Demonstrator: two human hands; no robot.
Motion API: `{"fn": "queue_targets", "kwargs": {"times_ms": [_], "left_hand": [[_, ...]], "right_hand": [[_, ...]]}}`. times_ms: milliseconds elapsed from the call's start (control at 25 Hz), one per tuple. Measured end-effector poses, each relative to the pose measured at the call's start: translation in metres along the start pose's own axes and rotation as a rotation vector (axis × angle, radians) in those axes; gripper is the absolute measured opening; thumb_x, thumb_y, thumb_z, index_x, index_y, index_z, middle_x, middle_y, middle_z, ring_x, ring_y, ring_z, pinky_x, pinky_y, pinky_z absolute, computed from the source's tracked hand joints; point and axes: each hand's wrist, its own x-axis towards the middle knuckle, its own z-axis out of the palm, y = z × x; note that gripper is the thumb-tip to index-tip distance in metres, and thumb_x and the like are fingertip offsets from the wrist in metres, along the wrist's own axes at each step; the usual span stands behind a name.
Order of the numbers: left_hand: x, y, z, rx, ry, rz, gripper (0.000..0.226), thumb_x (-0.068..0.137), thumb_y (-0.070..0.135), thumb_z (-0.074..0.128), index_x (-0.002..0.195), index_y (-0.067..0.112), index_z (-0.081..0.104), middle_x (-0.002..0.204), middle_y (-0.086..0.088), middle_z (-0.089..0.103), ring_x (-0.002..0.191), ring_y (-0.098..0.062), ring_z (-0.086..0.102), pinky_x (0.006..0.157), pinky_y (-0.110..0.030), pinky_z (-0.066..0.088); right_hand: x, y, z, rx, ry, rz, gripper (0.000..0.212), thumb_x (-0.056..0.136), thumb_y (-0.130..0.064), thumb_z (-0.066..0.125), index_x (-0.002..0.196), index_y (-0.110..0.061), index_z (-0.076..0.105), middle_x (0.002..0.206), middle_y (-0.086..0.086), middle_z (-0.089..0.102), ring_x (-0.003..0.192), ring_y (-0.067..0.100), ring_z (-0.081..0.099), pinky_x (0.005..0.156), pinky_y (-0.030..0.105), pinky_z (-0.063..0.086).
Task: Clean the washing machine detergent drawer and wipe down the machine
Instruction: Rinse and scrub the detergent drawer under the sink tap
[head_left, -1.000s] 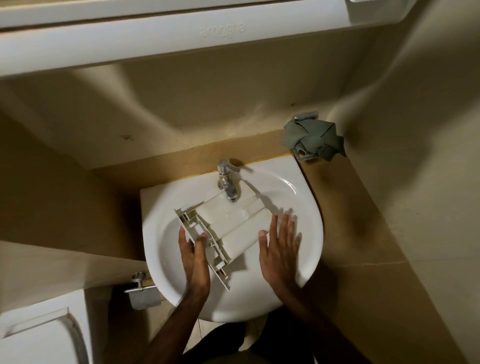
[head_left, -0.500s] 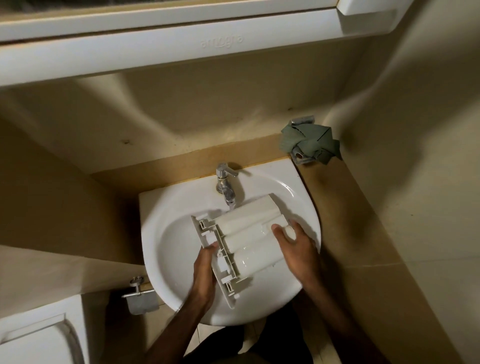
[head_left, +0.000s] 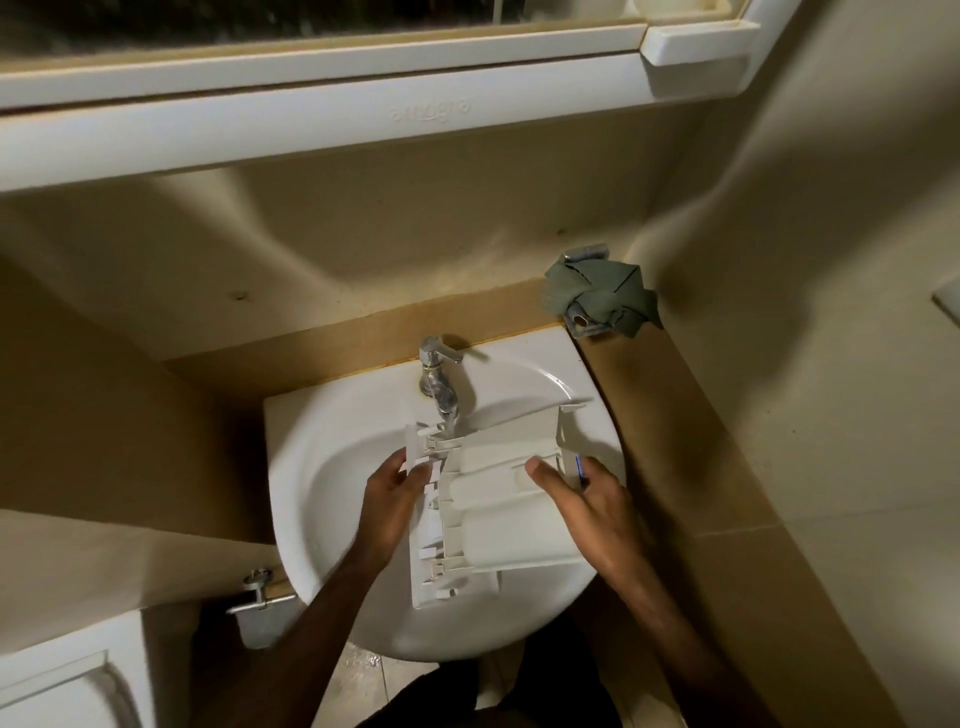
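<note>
Low in the frame, both forearms reach up over the near rim of the white sink (head_left: 311, 499). The left hand (head_left: 389, 501) sits left of centre, its fingers (head_left: 397, 464) curled onto the ribbed front panel of the detergent drawer (head_left: 498, 499), gripping that left end. The right hand (head_left: 592, 501) is right of centre, thumb laid over the drawer's pale top and the other fingers wrapped down behind its right edge, so it grasps the drawer too. A small blue glint shows just at the right fingers; what it is cannot be told.

The drawer hangs between the two hands, held above the basin in the middle of the frame and turned so its smooth rounded compartments face up. Its front panel runs down the left side toward the lower centre, and its far right corner reaches over the sink's right rim.

Just above the drawer stands the chrome tap (head_left: 439, 379), its spout pointing at the drawer's upper left corner. Further up and right, on the brown counter (head_left: 675, 415), a crumpled green cloth (head_left: 602, 299) lies in the corner. Along the top runs a white cabinet (head_left: 311, 124). At lower left, a metal paper holder (head_left: 260, 597) sticks out from the wall.
</note>
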Motion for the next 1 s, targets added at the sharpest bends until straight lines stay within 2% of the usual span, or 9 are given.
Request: {"fn": "queue_targets", "kwargs": {"times_ms": [80,160,240,400,520,640,800,920,1000], "left_hand": [[0.007,0.005,0.004,0.013,-0.049,-0.021,0.027,0.102,0.022,0.051,0.113,0.027,0.076,0.101,-0.005,0.08,0.092,-0.03,0.074,0.077,-0.04,0.057],[0.012,0.011,0.014,-0.011,-0.06,-0.099,0.033,0.108,0.031,0.042,0.115,0.024,0.074,0.103,-0.006,0.08,0.093,-0.029,0.075,0.076,-0.039,0.059],[0.018,0.016,0.021,-0.023,-0.06,-0.106,0.035,0.11,0.035,0.044,0.113,0.018,0.074,0.102,-0.006,0.08,0.091,-0.028,0.076,0.073,-0.038,0.061],[0.044,0.027,0.025,0.09,-0.037,-0.031,0.039,0.106,0.036,0.057,0.101,0.0,0.071,0.099,-0.023,0.076,0.086,-0.038,0.073,0.077,-0.054,0.062],[0.061,0.028,0.025,0.212,-0.011,-0.002,0.042,0.106,0.038,0.057,0.09,0.001,0.07,0.093,-0.028,0.074,0.083,-0.046,0.074,0.075,-0.06,0.063],[0.07,0.022,0.029,0.251,0.004,0.016,0.037,0.108,0.036,0.053,0.085,0.01,0.067,0.096,-0.027,0.072,0.088,-0.047,0.071,0.079,-0.06,0.062],[0.074,0.016,0.033,0.255,-0.038,0.013,0.028,0.109,0.026,0.045,0.097,0.009,0.064,0.103,-0.025,0.069,0.092,-0.039,0.065,0.083,-0.058,0.058],[0.073,0.015,0.033,0.195,-0.105,-0.052,0.023,0.107,0.024,0.044,0.111,0.013,0.064,0.115,-0.023,0.07,0.103,-0.04,0.068,0.092,-0.062,0.056],[0.072,0.01,0.031,0.157,-0.141,-0.1,0.022,0.107,0.022,0.046,0.116,0.014,0.064,0.116,-0.02,0.071,0.107,-0.041,0.069,0.092,-0.061,0.057]], "right_hand": [[-0.012,-0.002,0.0,-0.07,0.091,-0.061,0.06,0.083,-0.068,0.073,0.119,-0.021,0.063,0.072,-0.007,0.065,0.074,0.013,0.064,0.066,0.032,0.05],[-0.016,0.0,-0.002,-0.123,0.169,-0.097,0.077,0.08,-0.073,0.071,0.132,-0.017,0.061,0.071,-0.006,0.07,0.072,0.01,0.066,0.064,0.031,0.053],[-0.016,0.002,-0.004,-0.143,0.206,-0.119,0.08,0.078,-0.076,0.07,0.133,-0.017,0.061,0.069,-0.006,0.068,0.071,0.012,0.066,0.063,0.031,0.052],[-0.011,0.006,0.001,-0.169,0.23,-0.144,0.082,0.079,-0.077,0.068,0.134,-0.016,0.057,0.065,-0.008,0.059,0.066,0.015,0.063,0.057,0.028,0.042],[-0.006,0.01,0.007,-0.198,0.228,-0.122,0.09,0.074,-0.087,0.06,0.13,-0.017,0.055,0.077,-0.005,0.06,0.078,0.023,0.066,0.063,0.03,0.045],[-0.001,0.008,0.006,-0.207,0.196,-0.081,0.083,0.078,-0.087,0.056,0.126,-0.02,0.054,0.098,-0.003,0.067,0.095,0.023,0.067,0.079,0.038,0.056],[0.01,-0.006,0.005,-0.123,0.159,0.005,0.089,0.081,-0.083,0.057,0.142,-0.018,0.051,0.126,0.001,0.063,0.113,0.026,0.063,0.095,0.044,0.056],[0.015,-0.015,0.011,-0.011,0.196,0.006,0.072,0.081,-0.067,0.067,0.138,-0.024,0.053,0.117,0.0,0.068,0.108,0.025,0.065,0.093,0.045,0.057],[0.013,-0.017,0.017,0.003,0.226,-0.002,0.07,0.074,-0.07,0.065,0.128,-0.026,0.059,0.104,0.001,0.072,0.098,0.029,0.069,0.083,0.047,0.061]]}}
